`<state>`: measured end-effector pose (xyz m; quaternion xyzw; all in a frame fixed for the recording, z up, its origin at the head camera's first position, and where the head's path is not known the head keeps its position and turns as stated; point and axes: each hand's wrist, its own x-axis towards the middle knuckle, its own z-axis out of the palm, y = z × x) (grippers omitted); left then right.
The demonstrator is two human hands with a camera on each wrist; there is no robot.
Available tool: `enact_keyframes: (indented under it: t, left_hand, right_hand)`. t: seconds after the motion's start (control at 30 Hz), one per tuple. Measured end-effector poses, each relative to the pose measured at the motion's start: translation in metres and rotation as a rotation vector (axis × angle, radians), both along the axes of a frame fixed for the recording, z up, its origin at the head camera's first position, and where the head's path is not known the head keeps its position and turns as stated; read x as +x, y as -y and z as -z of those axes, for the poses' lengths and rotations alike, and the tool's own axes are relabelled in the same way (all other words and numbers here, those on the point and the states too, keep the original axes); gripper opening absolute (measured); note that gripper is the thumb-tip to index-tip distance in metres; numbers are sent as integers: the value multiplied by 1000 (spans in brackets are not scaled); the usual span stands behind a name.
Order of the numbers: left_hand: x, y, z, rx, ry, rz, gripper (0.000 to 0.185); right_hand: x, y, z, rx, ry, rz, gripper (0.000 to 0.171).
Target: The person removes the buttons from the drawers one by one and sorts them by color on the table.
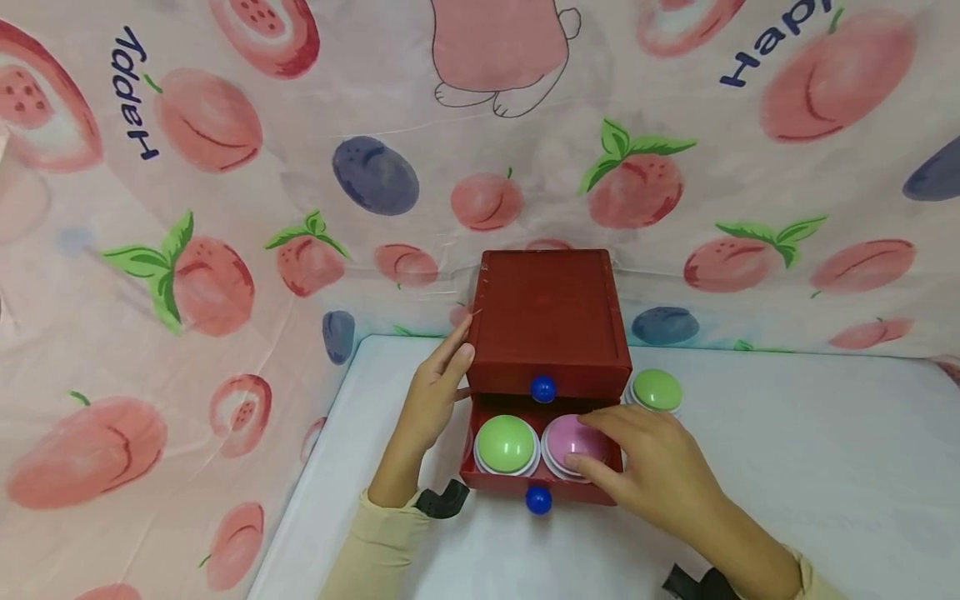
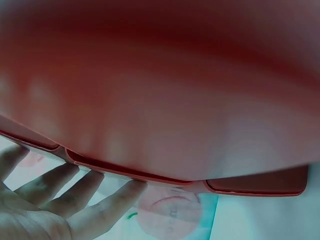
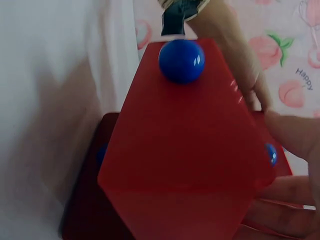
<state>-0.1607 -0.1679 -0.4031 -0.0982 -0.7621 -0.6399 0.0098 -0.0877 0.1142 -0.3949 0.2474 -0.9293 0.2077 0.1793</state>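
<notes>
Plainly, the largest thing was the peach-print cloth (image 1: 225, 208) hung as a backdrop, with the white surface (image 1: 787, 467) below it. On that surface stood a red box (image 1: 549, 317) with two drawers: the upper one closed, the lower drawer (image 1: 480, 479) pulled out toward the person. Each had a blue knob, the upper knob (image 1: 543, 389) and the lower knob (image 1: 537, 500).

The left hand (image 1: 435, 392) lay flat against the box's left side, its grip spread, fingers straight, steadying it; the left wrist view showed those fingers (image 2: 100, 202) pressed along the red edge. The right hand (image 1: 652, 471) reached into the open drawer, its grip pinching the pink dome (image 1: 573, 446), thumb at the near edge and fingers over the top.

Beside the pink one in the drawer sat a green dome (image 1: 506, 444), untouched. A second green dome (image 1: 656, 390) rested on the surface just right of the box.

By my judgement, the step in hand was handling the pink dome in the drawer; whether it was being set down or lifted I cannot tell. The next move would call for keeping the box braced.
</notes>
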Motion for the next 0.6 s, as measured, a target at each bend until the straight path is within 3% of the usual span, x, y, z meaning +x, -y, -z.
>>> enact_keyframes:
  t: [0.2,0.43,0.6]
  left_hand:
    - [0,0,-1,2,-7,4,53]
    - [1,2,-1,17,-7,1,51]
    - [1,1,0,2,-3,6,51]
  right_hand:
    - [-12,3,5,120,124,-15,54]
    - [-23,8,7,170,99,-80,59]
    - [-26,8,7,199,130,-103,67]
